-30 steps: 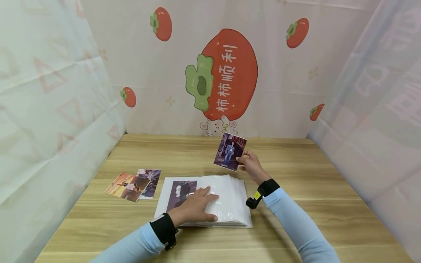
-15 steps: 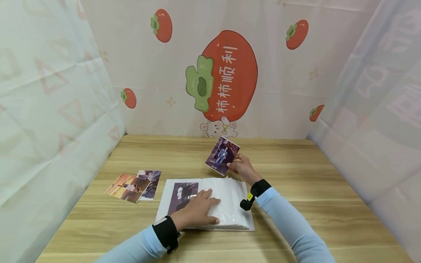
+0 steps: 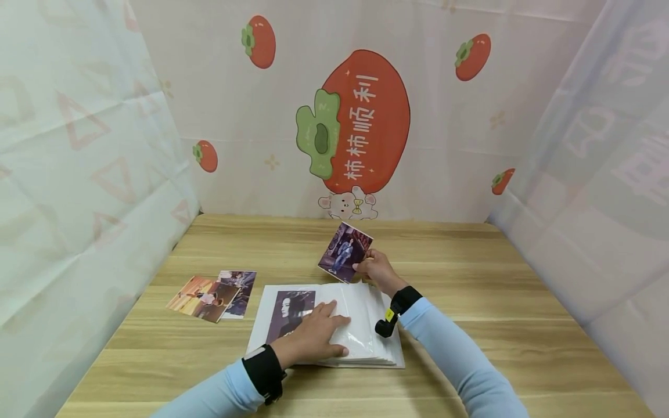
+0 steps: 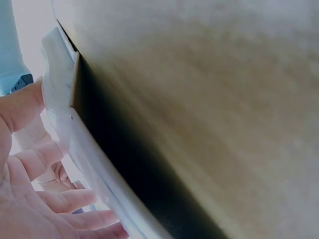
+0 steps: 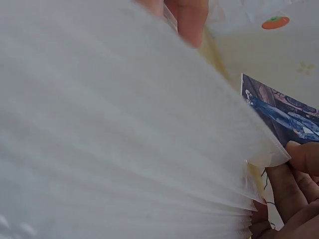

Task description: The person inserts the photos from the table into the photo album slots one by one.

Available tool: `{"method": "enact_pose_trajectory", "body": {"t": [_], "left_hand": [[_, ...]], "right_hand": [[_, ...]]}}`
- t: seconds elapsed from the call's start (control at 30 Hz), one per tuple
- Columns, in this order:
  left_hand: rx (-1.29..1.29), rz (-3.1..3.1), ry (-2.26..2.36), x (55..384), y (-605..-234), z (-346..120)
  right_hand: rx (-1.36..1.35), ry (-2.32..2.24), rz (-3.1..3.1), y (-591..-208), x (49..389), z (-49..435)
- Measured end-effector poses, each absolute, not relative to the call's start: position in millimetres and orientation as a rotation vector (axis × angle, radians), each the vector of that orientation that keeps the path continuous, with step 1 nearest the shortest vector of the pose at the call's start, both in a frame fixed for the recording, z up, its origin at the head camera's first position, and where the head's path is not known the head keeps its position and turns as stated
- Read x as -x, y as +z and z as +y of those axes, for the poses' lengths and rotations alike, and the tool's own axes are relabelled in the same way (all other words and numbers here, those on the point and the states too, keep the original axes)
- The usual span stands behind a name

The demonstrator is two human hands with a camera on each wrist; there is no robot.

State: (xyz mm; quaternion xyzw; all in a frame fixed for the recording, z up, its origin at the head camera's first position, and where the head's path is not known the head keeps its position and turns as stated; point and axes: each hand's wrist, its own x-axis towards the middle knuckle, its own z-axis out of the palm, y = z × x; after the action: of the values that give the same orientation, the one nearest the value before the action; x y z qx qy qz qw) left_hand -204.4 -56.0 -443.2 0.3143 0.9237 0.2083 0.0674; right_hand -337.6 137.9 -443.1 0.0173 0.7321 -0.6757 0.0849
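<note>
A white photo album [image 3: 360, 328] lies open on the table, its left page showing a dark portrait photo [image 3: 284, 307]. Across its middle my left hand [image 3: 313, 334] rests with spread fingers, the fingertips on the right-hand clear-sleeved page. My right hand [image 3: 380, 273] pinches a photo [image 3: 342, 249] of a standing figure in blue by its right edge, above the album's far edge. In the right wrist view, the stack of sleeve pages [image 5: 124, 119] fans out large, and a page corner lies right at the right thumb and fingers [image 5: 299, 191]. The left wrist view shows the album's near edge [image 4: 114, 179].
Two loose photos lie left of the album: an orange-brown one [image 3: 204, 299] overlaps a purple-toned one [image 3: 243, 290]. A white cloth [image 3: 434, 174] printed with persimmons stands behind the wooden table [image 3: 470, 267], with more cloth on both sides.
My right hand has moved left and nearer with the pinched photo, toward the album's far edge. The left hand has stayed on the page, shifting barely in view.
</note>
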Motion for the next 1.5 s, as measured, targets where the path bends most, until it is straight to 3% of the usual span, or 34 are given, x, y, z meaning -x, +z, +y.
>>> {"method": "enact_pose_trajectory", "body": {"t": [1.0, 1.5], "left_hand": [[-0.971, 2.777, 0.694, 205, -441, -57], [-0.975, 2.736, 0.629, 206, -442, -62]], "right_hand": [[-0.027, -1.859, 2.279, -448, 335, 141], [0.218, -1.775, 2.263, -439, 336, 162]]}}
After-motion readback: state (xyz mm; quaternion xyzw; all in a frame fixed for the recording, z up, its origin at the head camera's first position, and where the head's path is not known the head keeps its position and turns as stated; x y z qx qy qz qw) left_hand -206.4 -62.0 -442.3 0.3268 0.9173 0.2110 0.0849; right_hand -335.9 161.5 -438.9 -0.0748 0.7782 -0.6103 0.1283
